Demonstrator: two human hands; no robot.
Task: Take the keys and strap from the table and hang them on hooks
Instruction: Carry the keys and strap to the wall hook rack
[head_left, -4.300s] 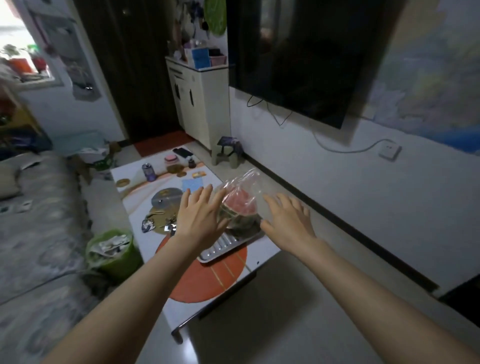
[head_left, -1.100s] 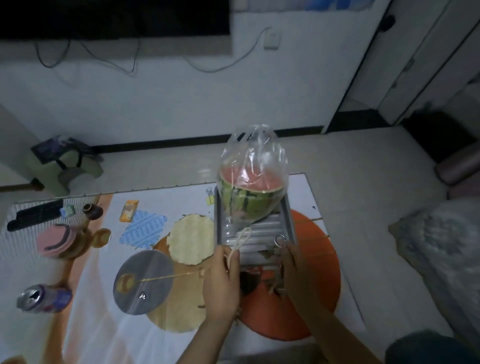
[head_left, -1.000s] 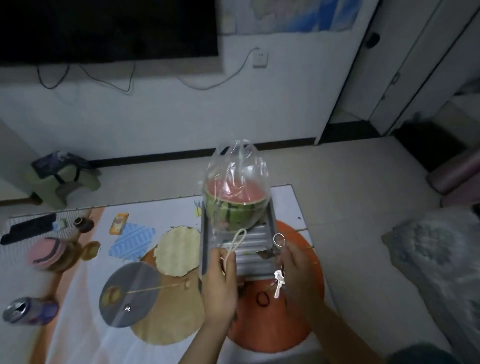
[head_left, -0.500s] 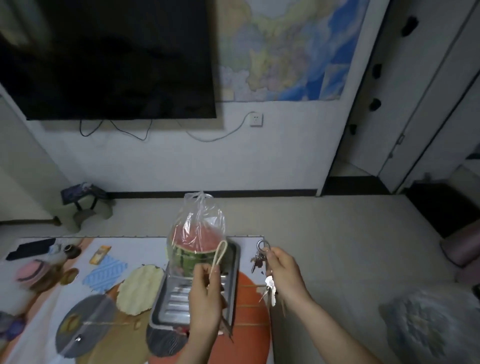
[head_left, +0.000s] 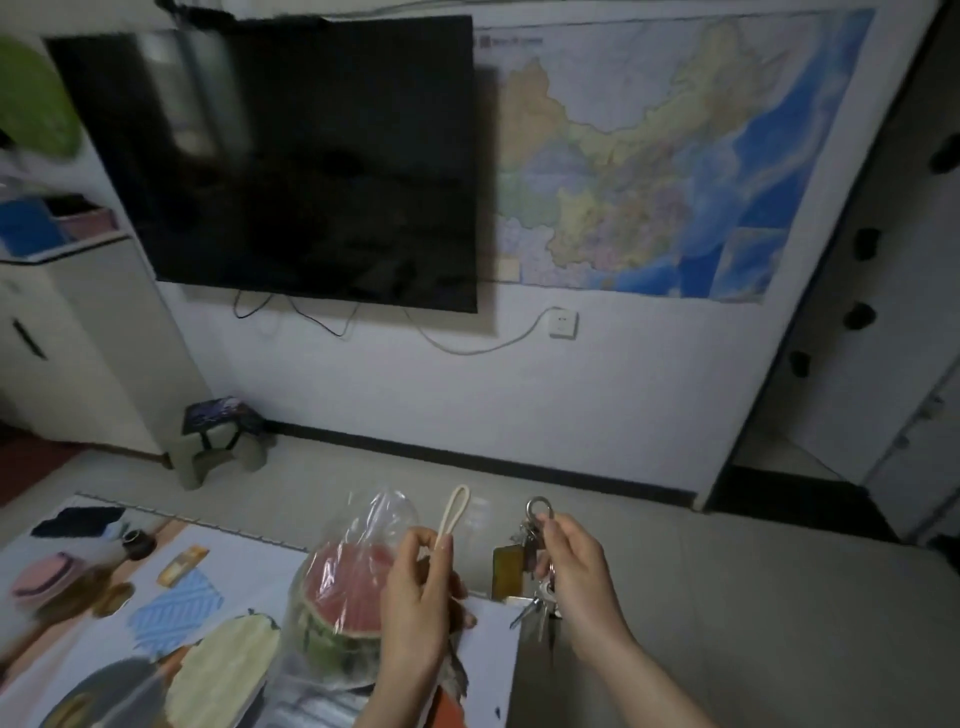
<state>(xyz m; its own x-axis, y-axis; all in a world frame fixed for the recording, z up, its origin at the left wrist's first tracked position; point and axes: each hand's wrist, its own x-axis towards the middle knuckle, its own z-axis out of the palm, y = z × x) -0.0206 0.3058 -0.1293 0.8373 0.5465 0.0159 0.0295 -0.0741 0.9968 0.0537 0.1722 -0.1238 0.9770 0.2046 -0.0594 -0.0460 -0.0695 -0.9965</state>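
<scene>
My left hand pinches a cream strap whose loop sticks up above my fingers. In my right hand hangs a bunch of keys with a metal ring on top and a brown tag at its left side. Both hands are raised above the right end of the low table. Several dark hooks run down the white panel at the far right, well above and to the right of my hands.
A bagged half watermelon stands on the table just left of my left hand. A black TV and a wall map hang ahead. A small stool and a white cabinet stand at the left.
I picked the strap and the keys off the table and lifted them. My view has tilted up from the table to the wall, bringing the hooks into sight at the right.
</scene>
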